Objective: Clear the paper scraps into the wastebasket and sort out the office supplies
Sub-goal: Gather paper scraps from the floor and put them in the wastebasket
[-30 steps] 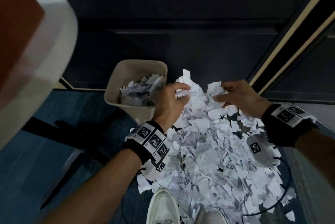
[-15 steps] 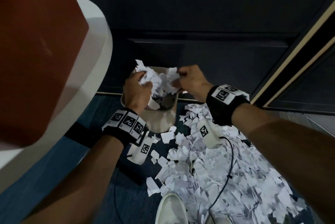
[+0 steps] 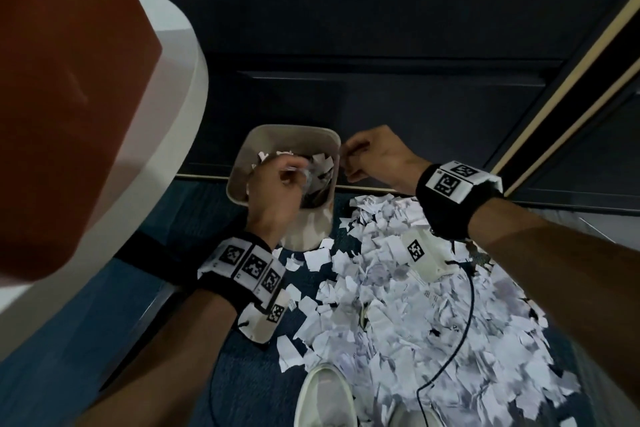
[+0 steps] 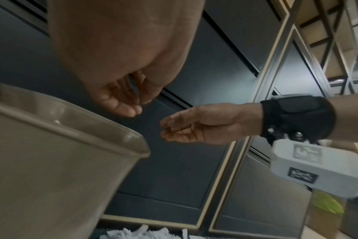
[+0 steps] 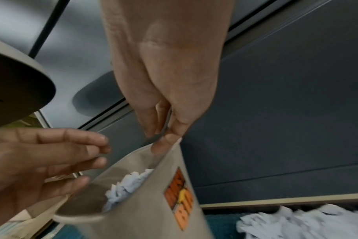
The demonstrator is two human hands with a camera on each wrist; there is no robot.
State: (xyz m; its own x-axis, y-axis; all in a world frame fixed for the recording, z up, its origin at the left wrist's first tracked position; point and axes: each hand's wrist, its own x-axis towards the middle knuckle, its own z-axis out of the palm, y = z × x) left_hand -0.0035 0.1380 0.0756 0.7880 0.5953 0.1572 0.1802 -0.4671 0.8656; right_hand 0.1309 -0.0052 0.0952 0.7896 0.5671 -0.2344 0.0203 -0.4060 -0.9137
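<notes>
A beige wastebasket (image 3: 294,129) stands on the blue carpet against a dark cabinet, with white paper scraps (image 3: 322,164) inside it. My left hand (image 3: 291,174) hovers over its mouth, fingers relaxed and holding nothing; a blurred scrap shows just under it. My right hand (image 3: 349,163) hangs beside the right rim, fingers loosely curled and empty. In the right wrist view my right hand's fingertips (image 5: 164,129) sit close above the basket's rim corner (image 5: 170,145). The left wrist view shows both hands (image 4: 133,105) (image 4: 170,129) without paper. A big pile of scraps (image 3: 398,305) covers the floor to the right.
A white round table edge (image 3: 180,108) with a red-brown object on it overhangs at the left. My white shoe (image 3: 325,395) stands at the pile's near edge. A black cable (image 3: 462,340) runs from my right wrist across the scraps. Dark cabinet panels close off the far side.
Both hands scooped scraps from the pile, carried the bunch left over the wastebasket and let it go. The hands have now moved apart, empty.
</notes>
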